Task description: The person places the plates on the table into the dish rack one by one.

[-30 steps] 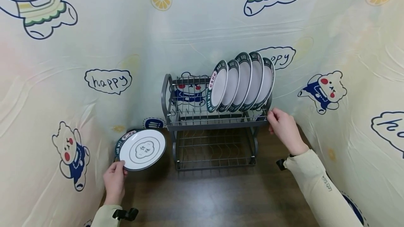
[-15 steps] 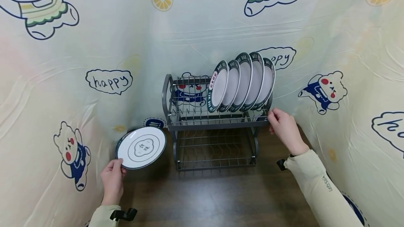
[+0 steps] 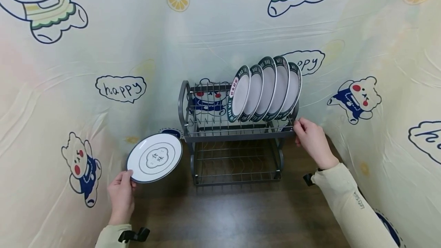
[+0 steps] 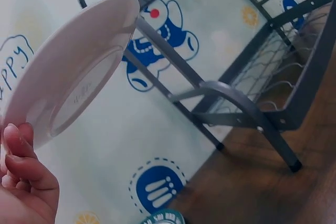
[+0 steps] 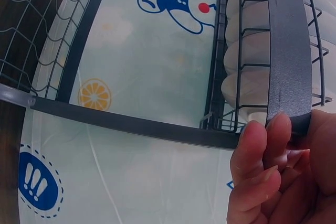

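Observation:
A white plate (image 3: 155, 158) with a thin dark edge is pinched at its near-left rim by my left hand (image 3: 121, 198). It is tilted, and its pale underside shows in the left wrist view. My right hand (image 3: 313, 142) grips the front right corner of a grey two-tier dish rack (image 3: 237, 137). In the right wrist view, the fingers (image 5: 249, 148) curl at the corner of the rack's frame. Several plates (image 3: 240, 95) with dark green lettered rims stand on edge in the upper tier's right part.
The upper tier's left part (image 3: 208, 119) shows bare wires, as does the lower tier (image 3: 236, 163). Below the held plate, the left wrist view shows another green-rimmed dish (image 4: 165, 217). A patterned cloth (image 3: 206, 22) surrounds the brown tabletop (image 3: 220, 217) at the back and sides.
My left hand has raised the plate slightly away from the green-rimmed dish beneath, which no longer shows in the head view. My right hand has stayed at the rack's corner.

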{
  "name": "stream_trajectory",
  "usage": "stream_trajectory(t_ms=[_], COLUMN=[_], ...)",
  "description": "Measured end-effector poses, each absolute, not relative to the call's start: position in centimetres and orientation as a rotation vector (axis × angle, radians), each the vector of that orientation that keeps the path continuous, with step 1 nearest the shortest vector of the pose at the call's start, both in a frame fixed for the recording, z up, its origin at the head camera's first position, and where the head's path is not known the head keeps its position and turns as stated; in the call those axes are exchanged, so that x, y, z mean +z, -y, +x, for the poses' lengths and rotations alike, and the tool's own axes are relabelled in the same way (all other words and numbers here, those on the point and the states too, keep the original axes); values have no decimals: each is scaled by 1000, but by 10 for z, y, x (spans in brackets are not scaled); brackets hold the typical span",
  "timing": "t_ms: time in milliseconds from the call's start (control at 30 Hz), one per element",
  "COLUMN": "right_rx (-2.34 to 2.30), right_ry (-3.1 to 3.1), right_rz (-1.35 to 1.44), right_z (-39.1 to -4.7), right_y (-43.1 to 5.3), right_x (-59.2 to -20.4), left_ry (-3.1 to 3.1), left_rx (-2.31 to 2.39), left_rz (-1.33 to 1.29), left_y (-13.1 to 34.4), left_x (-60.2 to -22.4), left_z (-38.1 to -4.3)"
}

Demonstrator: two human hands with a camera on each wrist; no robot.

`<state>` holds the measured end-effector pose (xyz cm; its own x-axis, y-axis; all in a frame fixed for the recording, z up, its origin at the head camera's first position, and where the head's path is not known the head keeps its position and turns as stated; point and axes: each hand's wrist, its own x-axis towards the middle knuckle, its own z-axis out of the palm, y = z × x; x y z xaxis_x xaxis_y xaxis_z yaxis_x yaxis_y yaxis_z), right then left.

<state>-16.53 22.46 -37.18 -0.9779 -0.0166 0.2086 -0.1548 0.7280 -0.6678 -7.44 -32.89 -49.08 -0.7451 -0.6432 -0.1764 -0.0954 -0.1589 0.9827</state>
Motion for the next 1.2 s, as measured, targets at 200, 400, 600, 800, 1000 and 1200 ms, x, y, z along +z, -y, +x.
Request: stream_trajectory(t_ms=[200,400,600,800,1000,1200], right_rx=[1088,1087,1072,1046,1038,1046], right_ry=[2732,2735,2752,2795,2802,2795], right_rz=[141,139,144,157,154,165], right_z=[-165,-166,-166,-165,-164,-165], right_y=[-225,-224,-225,-227,-227,-227], right_x=[-373,-374,-372,-369,-369,-368], left_ry=[1653,1668,1677,1664,1678,1663], left_rx=[-2003,-1989,-1964,-1976,-2011,-2002], left_rz=[809,831,808,841,860,842], left_y=[328,330,328,325,324,321], left_x=[-477,-471,-466,-454,-440,-427], left_z=[-71,-68,-66,-63,-59,-57])
